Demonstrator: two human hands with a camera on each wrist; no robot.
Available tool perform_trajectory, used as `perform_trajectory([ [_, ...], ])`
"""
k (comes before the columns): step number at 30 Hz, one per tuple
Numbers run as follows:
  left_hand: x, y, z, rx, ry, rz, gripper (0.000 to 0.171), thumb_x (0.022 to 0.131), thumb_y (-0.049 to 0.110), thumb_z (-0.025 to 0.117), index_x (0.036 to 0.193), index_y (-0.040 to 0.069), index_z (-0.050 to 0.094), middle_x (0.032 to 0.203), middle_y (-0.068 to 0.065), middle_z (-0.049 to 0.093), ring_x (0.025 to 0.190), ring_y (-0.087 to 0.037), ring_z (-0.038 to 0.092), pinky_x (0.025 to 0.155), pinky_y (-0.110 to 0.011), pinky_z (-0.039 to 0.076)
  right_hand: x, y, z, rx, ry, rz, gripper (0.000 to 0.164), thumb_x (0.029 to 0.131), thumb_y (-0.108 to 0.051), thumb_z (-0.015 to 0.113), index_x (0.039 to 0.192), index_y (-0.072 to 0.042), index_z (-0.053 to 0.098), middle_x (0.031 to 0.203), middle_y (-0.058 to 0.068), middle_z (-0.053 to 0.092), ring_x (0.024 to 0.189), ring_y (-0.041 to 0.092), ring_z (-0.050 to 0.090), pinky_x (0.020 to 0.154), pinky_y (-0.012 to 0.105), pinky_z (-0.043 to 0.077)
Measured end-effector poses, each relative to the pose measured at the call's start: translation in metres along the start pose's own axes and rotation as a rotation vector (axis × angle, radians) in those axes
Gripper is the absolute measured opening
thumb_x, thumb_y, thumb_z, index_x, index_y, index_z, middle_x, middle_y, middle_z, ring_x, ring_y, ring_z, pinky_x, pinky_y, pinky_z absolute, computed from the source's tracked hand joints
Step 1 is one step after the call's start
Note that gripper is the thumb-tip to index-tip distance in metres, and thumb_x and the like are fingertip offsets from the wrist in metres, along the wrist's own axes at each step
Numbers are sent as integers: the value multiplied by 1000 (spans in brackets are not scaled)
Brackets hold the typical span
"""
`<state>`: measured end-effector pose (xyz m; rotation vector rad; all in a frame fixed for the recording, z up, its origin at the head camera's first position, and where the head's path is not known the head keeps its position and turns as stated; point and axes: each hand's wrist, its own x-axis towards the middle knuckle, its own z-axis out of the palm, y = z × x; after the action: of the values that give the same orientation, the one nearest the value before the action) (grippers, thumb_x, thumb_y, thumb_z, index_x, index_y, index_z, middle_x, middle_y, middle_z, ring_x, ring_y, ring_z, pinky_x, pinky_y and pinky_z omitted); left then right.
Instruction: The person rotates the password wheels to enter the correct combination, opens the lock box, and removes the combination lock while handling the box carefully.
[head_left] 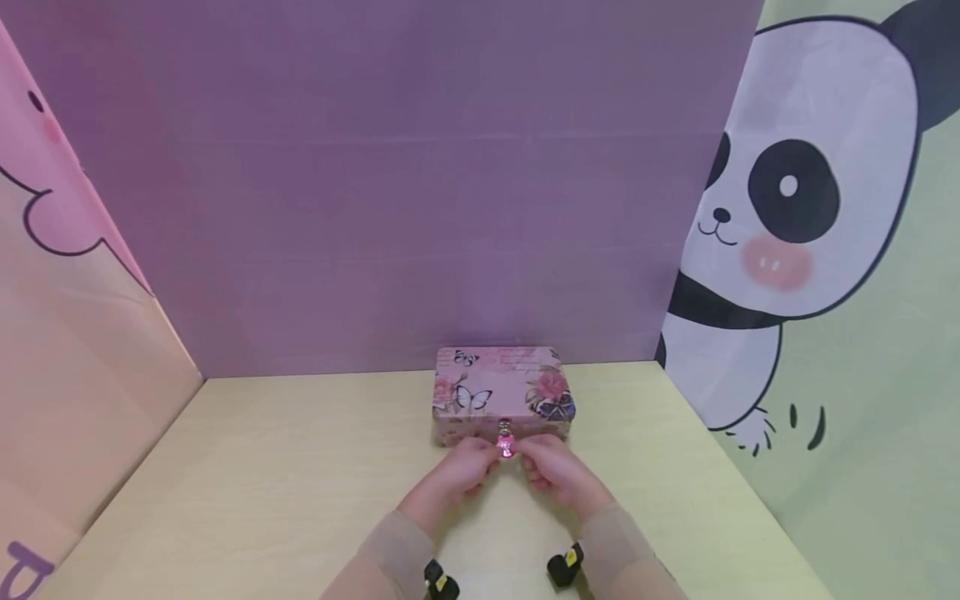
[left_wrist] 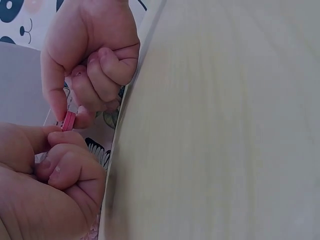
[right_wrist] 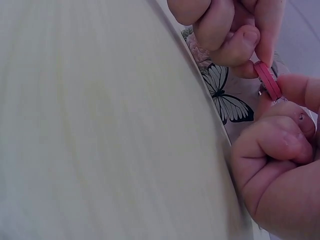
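A pink tin box (head_left: 495, 383) printed with butterflies and roses stands closed near the back of the table, its metal clasp (head_left: 504, 426) facing me. At the clasp is a small, shiny pink padlock (head_left: 506, 447). My left hand (head_left: 471, 462) pinches one side of it between thumb and forefinger, and my right hand (head_left: 555, 467) pinches the other. Both wrist views show the padlock's thin pink edge (left_wrist: 69, 121) between the two sets of fingertips, with the other fingers curled in. Fingers partly hide its metal parts in the right wrist view.
The pale wooden table (head_left: 300, 467) spreads around the box. A purple panel (head_left: 412, 208) rises right behind it. A panda-printed panel (head_left: 862, 375) borders the right side and a pink-and-cream panel (head_left: 75, 358) the left. Black camera pieces (head_left: 565, 567) sit at both wrists.
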<state>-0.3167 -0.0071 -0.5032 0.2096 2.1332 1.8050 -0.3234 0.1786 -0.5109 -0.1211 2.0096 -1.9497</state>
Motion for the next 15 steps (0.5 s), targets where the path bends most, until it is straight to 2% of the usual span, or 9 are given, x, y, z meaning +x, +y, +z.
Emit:
perform_trajectory([
  [15, -1, -2, 2, -7, 5, 2, 32, 103, 19, 54, 73, 9, 52, 57, 5, 39, 45, -8, 28, 42, -23, 22, 0, 1, 0, -19, -17, 15, 27, 98, -17, 60, 73, -10, 53, 58, -5, 36, 47, 8, 29, 42, 23, 25],
])
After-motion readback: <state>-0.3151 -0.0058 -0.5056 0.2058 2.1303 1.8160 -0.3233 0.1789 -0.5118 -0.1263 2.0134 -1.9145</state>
